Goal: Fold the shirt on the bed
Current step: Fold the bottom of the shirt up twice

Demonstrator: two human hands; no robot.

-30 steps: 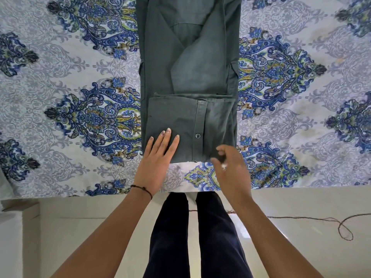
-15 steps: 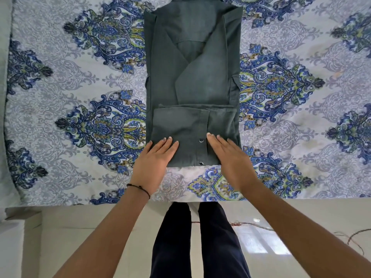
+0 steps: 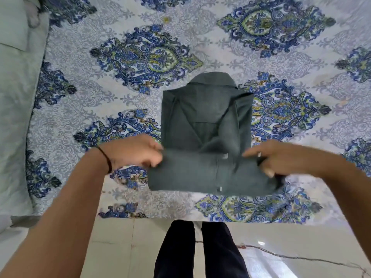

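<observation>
A dark grey-green shirt lies on the bed, folded into a narrow strip with its collar at the far end. Its near end is doubled over into a thick band with snap buttons showing. My left hand pinches the left edge of that band. My right hand pinches its right edge. The band is raised off the sheet between both hands.
The bed is covered by a white sheet with blue and green paisley motifs. A pale pillow sits at the far left. My dark trouser legs stand on a glossy tiled floor, where a thin cord trails to the right.
Both hands left the flat top of the folded band and took hold of its left and right edges. The band rose and moved toward the collar. The view tilted up the bed.
</observation>
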